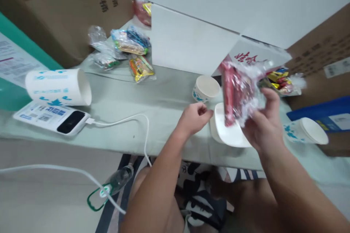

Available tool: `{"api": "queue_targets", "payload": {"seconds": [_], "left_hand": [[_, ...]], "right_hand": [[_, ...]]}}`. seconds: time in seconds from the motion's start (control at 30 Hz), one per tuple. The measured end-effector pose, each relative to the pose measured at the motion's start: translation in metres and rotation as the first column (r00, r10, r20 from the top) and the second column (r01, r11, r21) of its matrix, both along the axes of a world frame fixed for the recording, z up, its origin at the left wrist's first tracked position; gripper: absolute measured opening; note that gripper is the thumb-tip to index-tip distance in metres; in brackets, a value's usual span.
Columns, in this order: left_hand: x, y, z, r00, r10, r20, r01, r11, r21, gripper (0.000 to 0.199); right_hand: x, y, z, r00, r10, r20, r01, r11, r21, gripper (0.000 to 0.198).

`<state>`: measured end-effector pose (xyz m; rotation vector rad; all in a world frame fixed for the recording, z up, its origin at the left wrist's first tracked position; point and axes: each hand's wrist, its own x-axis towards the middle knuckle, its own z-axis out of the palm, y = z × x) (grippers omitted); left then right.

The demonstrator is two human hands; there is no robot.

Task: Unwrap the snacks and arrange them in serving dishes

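My right hand (266,123) grips a clear plastic bag of red-wrapped snacks (235,91) by its side, holding it up over a white square container (232,136). The bag is slightly blurred and hides part of that container. Just left of the container, my left hand (193,119) is closed with its fingers curled, and nothing shows in it. Behind my left hand stands a small white paper cup with a blue pattern (207,86).
Snack packets (131,40) lie at the back left, near a cardboard box (65,11). A large paper cup (57,85) lies on its side by a white power bank (72,122) with a cable. More packets (284,80) and another cup (306,131) sit at right.
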<state>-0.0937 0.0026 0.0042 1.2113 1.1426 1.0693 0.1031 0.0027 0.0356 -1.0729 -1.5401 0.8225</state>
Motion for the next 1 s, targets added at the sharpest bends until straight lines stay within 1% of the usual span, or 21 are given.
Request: {"api": "queue_targets", "payload": {"seconds": [0.03, 0.07, 0.1, 0.13, 0.17, 0.2, 0.27, 0.3, 0.37, 0.43, 0.5, 0.57, 0.6, 0.63, 0.7, 0.73, 0.77, 0.8, 0.87, 0.93, 1.0], "left_hand": [[0.005, -0.001, 0.000, 0.988, -0.026, 0.150, 0.028, 1.000, -0.013, 0.014], [0.012, -0.004, 0.000, 0.956, -0.053, 0.290, 0.061, 0.998, -0.019, 0.024], [0.019, -0.007, 0.000, 0.911, -0.094, 0.401, 0.107, 0.994, -0.009, 0.043], [0.026, -0.010, -0.001, 0.869, -0.159, 0.469, 0.173, 0.985, 0.015, 0.062], [0.034, -0.015, -0.001, 0.837, -0.246, 0.488, 0.255, 0.966, 0.049, 0.076], [0.041, -0.020, -0.001, 0.816, -0.341, 0.466, 0.341, 0.936, 0.088, 0.084], [0.055, -0.031, -0.003, 0.810, -0.482, 0.333, 0.464, 0.875, 0.139, 0.086], [0.061, -0.035, -0.004, 0.818, -0.521, 0.244, 0.495, 0.854, 0.163, 0.086], [0.072, -0.043, -0.007, 0.840, -0.538, 0.062, 0.510, 0.825, 0.244, 0.091], [0.083, -0.046, -0.010, 0.871, -0.482, -0.093, 0.482, 0.804, 0.349, 0.089], [0.093, -0.046, -0.013, 0.911, -0.366, -0.192, 0.413, 0.796, 0.442, 0.073], [0.100, -0.044, -0.015, 0.946, -0.230, -0.228, 0.317, 0.798, 0.512, 0.059], [0.101, -0.042, -0.016, 0.957, -0.172, -0.235, 0.274, 0.800, 0.534, 0.054], [0.101, -0.040, -0.017, 0.963, -0.123, -0.241, 0.239, 0.803, 0.546, 0.051], [0.097, -0.034, -0.019, 0.966, -0.047, -0.255, 0.184, 0.819, 0.544, 0.046], [0.094, -0.032, -0.020, 0.964, -0.022, -0.264, 0.165, 0.828, 0.535, 0.044], [0.091, -0.030, -0.022, 0.963, -0.005, -0.271, 0.152, 0.836, 0.527, 0.043], [0.088, -0.028, -0.023, 0.961, 0.004, -0.276, 0.146, 0.842, 0.519, 0.042], [0.083, -0.025, -0.025, 0.959, 0.005, -0.284, 0.146, 0.849, 0.507, 0.042], [0.080, -0.024, -0.025, 0.958, 0.003, -0.286, 0.146, 0.856, 0.495, 0.043], [0.078, -0.024, -0.025, 0.960, 0.005, -0.280, 0.140, 0.858, 0.493, 0.043]], "right_hand": [[0.024, -0.020, -0.009, 0.999, -0.033, -0.006, 0.032, 0.999, -0.025, 0.055], [0.043, -0.038, -0.018, 0.998, -0.061, -0.020, 0.060, 0.997, -0.038, 0.055], [0.058, -0.053, -0.028, 0.996, -0.083, -0.039, 0.081, 0.995, -0.055, 0.055], [0.068, -0.067, -0.036, 0.993, -0.104, -0.052, 0.100, 0.992, -0.075, 0.054], [0.075, -0.077, -0.043, 0.991, -0.122, -0.061, 0.116, 0.989, -0.090, 0.051], [0.079, -0.085, -0.048, 0.989, -0.137, -0.062, 0.130, 0.986, -0.105, 0.048], [0.080, -0.093, -0.051, 0.987, -0.150, -0.054, 0.142, 0.981, -0.132, 0.040], [0.079, -0.095, -0.051, 0.988, -0.147, -0.057, 0.137, 0.980, -0.147, 0.035], [0.078, -0.095, -0.049, 0.988, -0.124, -0.092, 0.106, 0.979, -0.177, 0.029], [0.079, -0.094, -0.047, 0.987, -0.083, -0.135, 0.056, 0.980, -0.192, 0.030], [0.085, -0.092, -0.045, 0.992, -0.024, -0.123, 0.002, 0.984, -0.179, 0.029], [0.098, -0.089, -0.041, 1.000, 0.025, 0.007, -0.024, 0.993, -0.115, 0.020], [0.107, -0.088, -0.039, 0.995, 0.017, 0.100, -0.010, 0.998, -0.068, 0.015], [0.118, -0.086, -0.037, 0.980, -0.027, 0.197, 0.030, 0.999, -0.013, 0.012], [0.143, -0.080, -0.038, 0.909, -0.190, 0.371, 0.173, 0.982, 0.080, 0.012], [0.156, -0.077, -0.040, 0.853, -0.266, 0.448, 0.249, 0.964, 0.097, 0.015], [0.168, -0.073, -0.045, 0.789, -0.311, 0.530, 0.311, 0.946, 0.091, 0.020], [0.178, -0.069, -0.051, 0.725, -0.311, 0.614, 0.349, 0.935, 0.062, 0.027], [0.193, -0.063, -0.064, 0.617, -0.220, 0.755, 0.375, 0.926, -0.037, 0.038], [0.199, -0.059, -0.074, 0.541, -0.103, 0.835, 0.371, 0.920, -0.127, 0.037], [0.201, -0.056, -0.075, 0.500, -0.053, 0.864, 0.382, 0.909, -0.165, 0.031]]}}
